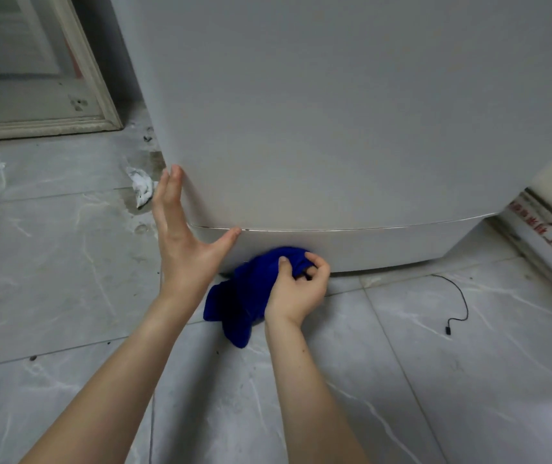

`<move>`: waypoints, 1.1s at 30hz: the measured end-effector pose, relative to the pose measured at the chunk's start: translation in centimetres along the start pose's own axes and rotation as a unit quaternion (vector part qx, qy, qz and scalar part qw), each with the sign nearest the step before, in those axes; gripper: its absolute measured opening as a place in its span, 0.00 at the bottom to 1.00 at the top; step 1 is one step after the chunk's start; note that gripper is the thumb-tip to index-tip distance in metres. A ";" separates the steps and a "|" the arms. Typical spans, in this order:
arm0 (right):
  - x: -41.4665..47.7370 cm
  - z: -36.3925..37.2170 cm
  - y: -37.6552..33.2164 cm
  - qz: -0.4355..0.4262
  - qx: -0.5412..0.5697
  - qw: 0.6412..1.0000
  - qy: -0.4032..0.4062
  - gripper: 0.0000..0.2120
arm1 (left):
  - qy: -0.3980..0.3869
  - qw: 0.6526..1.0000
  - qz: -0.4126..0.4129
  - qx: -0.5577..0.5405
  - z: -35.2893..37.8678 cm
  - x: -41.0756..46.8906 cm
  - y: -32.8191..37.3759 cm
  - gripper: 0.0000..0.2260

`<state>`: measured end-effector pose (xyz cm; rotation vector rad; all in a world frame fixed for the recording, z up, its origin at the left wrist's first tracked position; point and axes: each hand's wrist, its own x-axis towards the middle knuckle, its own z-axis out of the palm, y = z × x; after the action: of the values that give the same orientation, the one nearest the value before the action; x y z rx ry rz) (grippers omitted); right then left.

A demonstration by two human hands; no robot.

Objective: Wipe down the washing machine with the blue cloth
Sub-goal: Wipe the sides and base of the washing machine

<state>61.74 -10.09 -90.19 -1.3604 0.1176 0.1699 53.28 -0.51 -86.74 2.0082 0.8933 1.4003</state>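
- Head view, looking down: the tall pale grey washing machine (pixel 335 112) fills most of the upper frame, standing on the grey marble-pattern tile floor (pixel 435 380).
- A thin seam runs across the machine near the bottom, with a shorter base panel (pixel 385 246) below it.
- The left hand (pixel 184 242) is spread flat against the machine's lower left corner, fingers (pixel 172 182) pointing up along the edge and the thumb tip touching the seam. It's wide open, not gripping anything, just braced on the panel.
- The right hand (pixel 296 286) is curled tight around the bunched deep-blue microfibre cloth (pixel 251 296), thumb on top, other fingers wrapped into the folds.
- That cloth is pressed against the base panel just under the seam, right beside the left thumb. The loose end hangs down toward the floor, below and left of the right wrist.
- Both forearms are bare and come in from the bottom of the frame.
- On the floor left of the machine there's a crumpled white scrap (pixel 142 187), close to the left fingertips, with dirty smudges around it.
- A thin black cord with a small plug end (pixel 459 306) lies on the tiles to the right, well apart from the hands.
- Top left is a worn cream door frame (pixel 93 78); far right, a pale strip with red printed characters (pixel 542 229), can't read them.
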 end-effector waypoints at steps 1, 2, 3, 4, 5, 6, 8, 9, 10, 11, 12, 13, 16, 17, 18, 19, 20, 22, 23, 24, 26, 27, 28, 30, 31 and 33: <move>0.4 -0.1 -0.6 -0.026 0.027 0.999 0.018 0.17 | -0.003 1.000 0.001 0.012 0.2 -0.2 0.3 0.51; 1.0 -0.2 -1.0 -0.053 0.047 0.997 0.034 0.17 | -0.006 1.000 0.000 0.023 0.5 -0.4 0.8 0.52; 1.6 -0.3 -1.2 -0.074 0.053 0.995 0.042 0.17 | -0.007 0.999 -0.004 0.032 0.8 -0.6 1.3 0.53; 2.1 -0.4 -1.3 -0.083 0.045 0.995 0.043 0.18 | -0.005 0.999 -0.011 0.038 1.0 -0.8 1.8 0.53; 2.6 -0.7 -1.2 -0.076 0.033 0.996 0.040 0.18 | -0.003 0.999 -0.018 0.042 1.3 -0.9 2.2 0.53; 3.0 -1.2 -0.8 -0.053 0.021 0.998 0.039 0.17 | -0.001 0.999 -0.026 0.043 1.5 -1.0 2.6 0.54; 3.9 -2.2 0.2 0.024 0.004 0.999 0.046 0.16 | 0.002 0.998 -0.036 0.046 1.6 -1.0 3.1 0.54; 4.3 -2.7 0.6 0.048 -0.011 0.998 0.048 0.16 | 0.000 0.998 -0.037 0.049 1.7 -1.0 3.1 0.54; 4.6 -3.1 0.7 0.046 -0.021 0.998 0.048 0.15 | 0.000 0.998 -0.034 0.051 1.7 -1.1 3.1 0.54; 4.8 -3.2 0.5 0.025 -0.016 0.998 0.049 0.15 | 0.001 0.998 -0.030 0.053 1.7 -1.0 3.0 0.54; 5.1 -3.2 0.0 -0.001 0.006 0.999 0.053 0.15 | 0.001 0.998 -0.027 0.055 1.7 -1.0 3.0 0.54; 5.3 -3.1 -0.8 -0.026 0.033 0.997 0.060 0.16 | 0.002 0.998 -0.026 0.056 1.7 -1.0 2.8 0.54; 6.0 -2.8 -2.3 -0.087 0.067 0.991 0.073 0.17 | 0.006 0.998 -0.026 0.057 1.9 -1.0 2.4 0.54; 6.2 -2.9 -2.3 -0.092 0.054 0.992 0.070 0.17 | 0.008 0.998 -0.025 0.058 2.0 -1.0 2.3 0.54; 6.6 -3.2 -2.0 -0.088 0.036 0.993 0.066 0.17 | 0.010 0.998 -0.023 0.059 2.1 -1.1 2.2 0.54; 7.1 -3.6 -1.6 -0.074 0.016 0.995 0.068 0.16 | 0.013 0.998 -0.021 0.061 2.1 -1.1 2.1 0.54; 7.6 -4.1 -1.2 -0.049 0.000 0.996 0.074 0.16 | 0.014 0.998 -0.018 0.060 2.1 -1.0 1.9 0.54; 8.7 -5.0 -0.6 0.001 -0.031 0.997 0.068 0.15 | 0.012 0.998 -0.015 0.055 1.8 -1.0 1.8 0.53; 9.1 -5.4 -0.6 -0.001 -0.045 0.997 0.060 0.15 | 0.012 0.998 -0.015 0.051 1.7 -1.0 2.0 0.52; 9.3 -5.6 -0.7 -0.018 -0.044 0.997 0.058 0.15 | 0.012 0.999 -0.016 0.049 1.4 -1.1 2.1 0.51; 8.9 -5.5 -1.6 -0.073 0.022 0.995 0.068 0.16 | 0.009 0.999 -0.023 0.046 1.4 -1.6 2.7 0.50; 8.7 -5.3 -2.2 -0.100 0.057 0.990 0.077 0.17 | 0.009 0.998 -0.028 0.047 1.6 -1.9 3.0 0.49; 8.5 -5.0 -2.7 -0.124 0.078 0.986 0.085 0.17 | 0.013 0.998 -0.034 0.052 2.1 -2.2 3.3 0.49; 8.6 -4.4 -2.9 -0.141 0.087 0.982 0.085 0.17 | 0.023 0.996 -0.053 0.070 3.1 -2.5 3.7 0.49; 8.6 -4.4 -2.6 -0.125 0.081 0.986 0.080 0.17 | 0.029 0.995 -0.061 0.076 3.4 -2.6 3.9 0.50; 9.0 -4.9 -1.6 -0.063 0.052 0.994 0.074 0.16 | 0.037 0.994 -0.067 0.079 3.9 -2.6 4.1 0.50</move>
<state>70.98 -14.73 -91.32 -1.2707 0.1623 -0.0443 57.23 -5.35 -86.48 1.9796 1.1818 1.3755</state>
